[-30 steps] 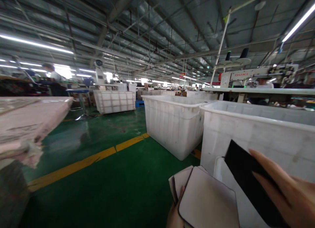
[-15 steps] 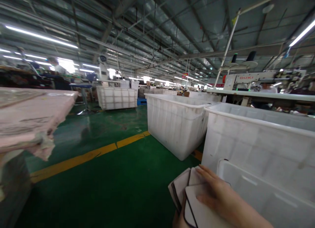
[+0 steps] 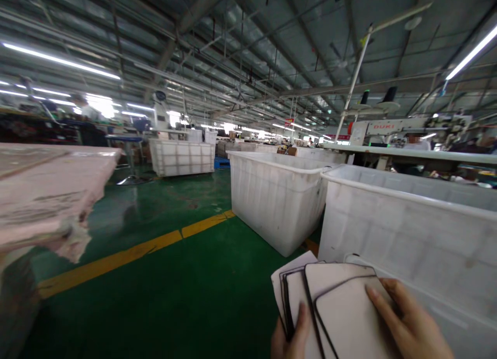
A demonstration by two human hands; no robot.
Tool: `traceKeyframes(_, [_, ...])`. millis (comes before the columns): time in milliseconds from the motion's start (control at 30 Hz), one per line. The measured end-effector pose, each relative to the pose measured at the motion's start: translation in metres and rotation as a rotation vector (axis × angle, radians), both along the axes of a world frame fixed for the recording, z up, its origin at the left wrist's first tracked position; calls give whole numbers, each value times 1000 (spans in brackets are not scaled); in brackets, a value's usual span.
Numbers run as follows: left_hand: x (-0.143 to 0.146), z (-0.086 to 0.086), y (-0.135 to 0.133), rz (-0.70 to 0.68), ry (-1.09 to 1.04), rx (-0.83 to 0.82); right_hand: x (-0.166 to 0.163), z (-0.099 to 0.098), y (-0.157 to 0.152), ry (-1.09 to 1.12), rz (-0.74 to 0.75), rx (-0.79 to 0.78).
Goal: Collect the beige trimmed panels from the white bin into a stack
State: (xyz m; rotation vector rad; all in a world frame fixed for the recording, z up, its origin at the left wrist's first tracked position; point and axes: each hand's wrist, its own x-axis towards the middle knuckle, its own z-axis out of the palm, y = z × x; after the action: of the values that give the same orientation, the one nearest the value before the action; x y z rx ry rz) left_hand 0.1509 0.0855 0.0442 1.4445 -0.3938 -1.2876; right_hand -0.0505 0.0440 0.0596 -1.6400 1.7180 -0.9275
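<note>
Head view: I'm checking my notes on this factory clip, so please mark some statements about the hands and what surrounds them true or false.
1. Both hands touch a fanned stack of pale panels with dark edging. True: the left hand has its thumb on the stack and the right hand lies on the top panel.
2. The floor is red with a white line. False: the floor is green with a yellow line.
3. Large white tubs stand ahead of the hands. True.
4. The right hand holds a black piece. False: it rests only on the pale panels.
5. A sewing machine stands on a table at the right. True.
</note>
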Motion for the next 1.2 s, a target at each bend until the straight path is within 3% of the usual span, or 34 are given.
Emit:
traceKeyframes(100, [14,5,-6,-171,266,-48,-13,44,-15,13,360,128])
traceKeyframes(200, [17,1,-13,-318,375,-71,3,64,-29,327,562,118])
traceKeyframes(267, [15,-6,-16,-370,344,-95,27,58,-33,473,541,-4])
traceKeyframes(367, [12,-14,-14,-477,306,-205,60,36,-31,459,521,-124])
traceKeyframes(433, [15,-10,-11,-544,291,-218,66,24,-27,400,524,-209])
traceKeyframes(500, [19,2,-7,-555,256,-196,56,17,-23,270,420,-270])
traceKeyframes(567, [22,20,-5,-516,199,-247,37,13,-17,11,255,-222])
traceKeyframes(633, [25,38,-4,-472,105,-391,21,8,-7,-336,215,-53])
traceKeyframes(700, [25,49,-3,-534,29,-547,13,0,8,-535,338,97])
traceKeyframes(767, [24,50,-1,-706,37,-602,15,-12,23,-555,470,137])
traceKeyframes(833, [19,42,0,-804,77,-584,22,-24,34,-565,491,119])
traceKeyframes(867, [17,37,1,-782,81,-568,26,-28,38,-596,458,108])
traceKeyframes(1000, [6,19,1,-543,13,-406,24,-20,40,-573,250,161])
traceKeyframes(1100, [3,17,-3,-491,106,-107,-4,-16,40,-562,375,369])
traceKeyframes(1167, [2,18,-5,-469,146,80,-38,-31,52,-530,416,525])
traceKeyframes(1200, [2,19,-6,-452,140,145,-60,-44,63,-434,348,574])
